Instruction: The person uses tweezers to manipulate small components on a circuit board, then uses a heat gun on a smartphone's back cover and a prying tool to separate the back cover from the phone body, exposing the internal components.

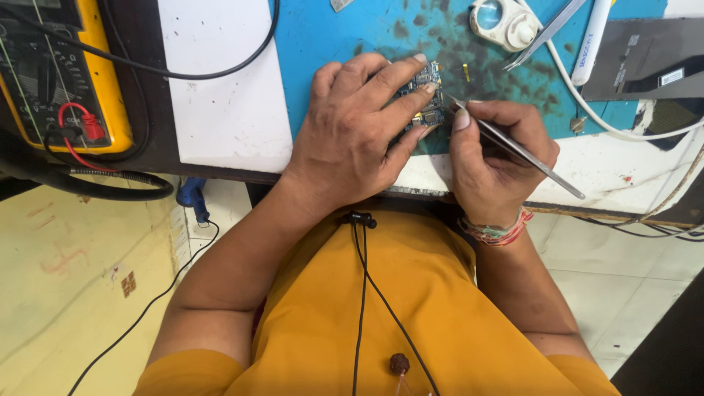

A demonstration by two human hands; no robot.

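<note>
Your right hand [493, 165] sits nearest you at the desk [227, 110] edge, its fingers [460, 119] closed around slim steel tweezers [524, 154] whose tip points toward 10 o'clock. Your left hand [352, 128] lies at 9 o'clock of it, fingers curled down, pinning a small dark blue circuit board [427, 95] to the stained blue work mat [352, 29]; the tweezer tip meets the board's right edge. Farther off: a round white magnifier [504, 22] at 1 o'clock, a second pair of steel tweezers [546, 31] just beside it, and a yellow multimeter [59, 73] with a red plug at 10 o'clock.
</note>
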